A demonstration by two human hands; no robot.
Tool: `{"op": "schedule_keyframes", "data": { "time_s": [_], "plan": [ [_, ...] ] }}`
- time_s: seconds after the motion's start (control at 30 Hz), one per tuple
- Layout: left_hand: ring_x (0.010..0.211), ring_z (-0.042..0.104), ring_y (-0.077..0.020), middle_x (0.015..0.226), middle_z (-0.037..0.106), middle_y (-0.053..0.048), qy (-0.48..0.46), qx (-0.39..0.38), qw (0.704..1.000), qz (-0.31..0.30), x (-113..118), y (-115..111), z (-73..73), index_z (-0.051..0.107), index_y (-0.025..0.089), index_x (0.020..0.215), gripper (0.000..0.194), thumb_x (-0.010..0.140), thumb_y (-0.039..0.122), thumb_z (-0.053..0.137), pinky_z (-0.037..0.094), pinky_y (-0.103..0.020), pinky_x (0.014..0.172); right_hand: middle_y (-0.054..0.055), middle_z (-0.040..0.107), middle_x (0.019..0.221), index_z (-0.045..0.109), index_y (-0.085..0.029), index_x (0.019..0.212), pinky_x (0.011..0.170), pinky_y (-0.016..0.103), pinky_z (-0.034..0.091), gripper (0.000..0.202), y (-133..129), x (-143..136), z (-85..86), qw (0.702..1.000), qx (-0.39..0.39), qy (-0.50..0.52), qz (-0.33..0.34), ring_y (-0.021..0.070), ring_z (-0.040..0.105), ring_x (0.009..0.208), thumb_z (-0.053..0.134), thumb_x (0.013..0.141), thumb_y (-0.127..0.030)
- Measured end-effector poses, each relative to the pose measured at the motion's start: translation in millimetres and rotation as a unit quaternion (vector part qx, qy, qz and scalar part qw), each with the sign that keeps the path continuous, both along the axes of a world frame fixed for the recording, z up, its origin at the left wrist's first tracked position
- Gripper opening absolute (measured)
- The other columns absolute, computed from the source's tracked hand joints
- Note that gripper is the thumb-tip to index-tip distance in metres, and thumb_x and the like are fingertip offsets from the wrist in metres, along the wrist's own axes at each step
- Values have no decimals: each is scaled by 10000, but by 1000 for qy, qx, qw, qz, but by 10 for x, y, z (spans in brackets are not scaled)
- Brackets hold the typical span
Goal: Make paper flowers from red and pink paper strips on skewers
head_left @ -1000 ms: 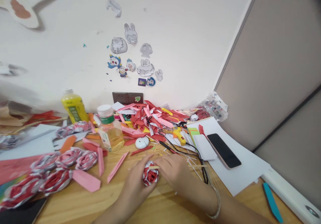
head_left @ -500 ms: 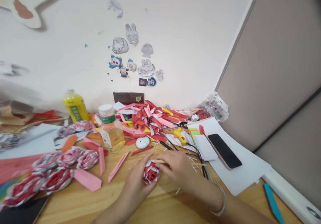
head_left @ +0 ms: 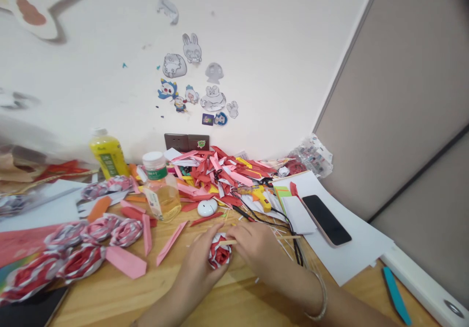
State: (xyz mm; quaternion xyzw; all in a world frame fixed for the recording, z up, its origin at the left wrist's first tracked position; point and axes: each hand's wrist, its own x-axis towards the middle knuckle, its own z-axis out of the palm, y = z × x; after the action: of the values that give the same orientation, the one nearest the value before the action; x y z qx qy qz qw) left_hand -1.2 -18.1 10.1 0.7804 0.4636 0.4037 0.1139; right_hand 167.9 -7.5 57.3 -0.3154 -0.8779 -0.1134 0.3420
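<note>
My left hand (head_left: 200,261) is closed around a red and white paper rose (head_left: 220,254), its fingers and thumb cupping the left side and bottom. Between the fingers of my right hand (head_left: 254,246) is a thin wooden stick (head_left: 229,242). The stick's left tip lies over the upper part of the rose, and its other end sticks out to the right behind the hand. Finished-looking rolled paper roses (head_left: 82,263), some red and white, some pink and white, lie at the left. A pink folded paper strip (head_left: 171,244) rests just left of my left hand.
Behind my hands is a heap of red and pink folded paper strips (head_left: 216,170). A yellow glue gun (head_left: 262,199) with a black cord lies beside it. A bottle of pale yellow liquid (head_left: 163,195), a white earbud case (head_left: 207,208), a phone (head_left: 327,220) and a teal tool (head_left: 396,295) are around.
The stick's left tip has moved slightly down and left, from the rose's top edge onto its upper face. My right hand has shifted slightly with it; my left hand still holds the rose.
</note>
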Motion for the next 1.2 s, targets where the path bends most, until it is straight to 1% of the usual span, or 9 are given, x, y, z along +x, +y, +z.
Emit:
{"op": "schedule_keyframes", "data": {
  "time_s": [0.13, 0.3, 0.43, 0.57, 0.7, 0.8, 1.03, 1.2],
  "plan": [
    [1070, 610, -287, 1188, 634, -161, -2, -4, 1000, 3, 2, -10, 19, 464, 150, 1232, 501, 751, 226, 582, 522, -427, 873, 30, 630, 699, 581, -146, 833, 519, 279, 388, 197, -15, -3, -12, 999, 27, -19, -16, 162, 570, 599, 415, 935, -173],
    [1082, 603, -291, 1188, 632, -170, -4, 0, 1000, 5, 8, -3, 19, 479, 134, 1220, 498, 743, 227, 587, 522, -424, 878, 28, 605, 646, 592, -144, 816, 489, 271, 357, 231, -24, -13, 12, 997, 61, -37, -21, 150, 536, 546, 396, 937, -152],
    [1087, 601, -284, 1203, 624, -167, -4, 1, 1000, 1, 2, 2, -3, 469, 143, 1227, 507, 739, 215, 585, 516, -424, 889, 24, 604, 640, 593, -143, 803, 484, 276, 358, 215, -21, -20, 15, 997, 60, -36, -17, 152, 542, 542, 414, 923, -140],
    [1091, 599, -285, 1205, 622, -167, -14, -10, 1000, -1, 2, 1, -1, 463, 145, 1235, 516, 742, 229, 588, 513, -427, 895, 28, 619, 669, 596, -148, 836, 484, 279, 367, 190, -19, -19, 0, 998, 46, -43, -24, 153, 542, 543, 426, 918, -141],
    [1088, 601, -282, 1194, 629, -165, -30, -14, 999, -3, 19, -10, 22, 465, 148, 1233, 506, 750, 237, 587, 518, -422, 885, 31, 639, 712, 593, -159, 895, 510, 279, 393, 169, -17, -23, -18, 999, 21, -8, -32, 163, 576, 591, 428, 926, -173],
    [1076, 609, -281, 1189, 635, -151, -39, -10, 999, -3, 24, -18, 30, 474, 168, 1232, 506, 745, 241, 595, 517, -421, 884, 39, 646, 723, 587, -156, 863, 522, 276, 405, 199, -13, -23, -31, 1000, 7, -2, -30, 163, 590, 612, 410, 940, -207],
    [1085, 603, -294, 1195, 629, -168, -21, -7, 1000, -6, 4, -11, 13, 460, 150, 1245, 522, 743, 229, 584, 522, -429, 873, 28, 627, 708, 564, -159, 825, 512, 283, 386, 189, -9, -14, -79, 999, 8, -27, -27, 167, 570, 604, 407, 930, -169],
    [1087, 601, -287, 1198, 627, -159, -19, -8, 1000, -6, 9, -15, 21, 463, 157, 1239, 512, 746, 223, 584, 517, -423, 884, 36, 634, 692, 578, -157, 809, 512, 273, 390, 225, -8, -32, -71, 999, 34, 8, -21, 155, 574, 597, 395, 939, -182]
  ]
}}
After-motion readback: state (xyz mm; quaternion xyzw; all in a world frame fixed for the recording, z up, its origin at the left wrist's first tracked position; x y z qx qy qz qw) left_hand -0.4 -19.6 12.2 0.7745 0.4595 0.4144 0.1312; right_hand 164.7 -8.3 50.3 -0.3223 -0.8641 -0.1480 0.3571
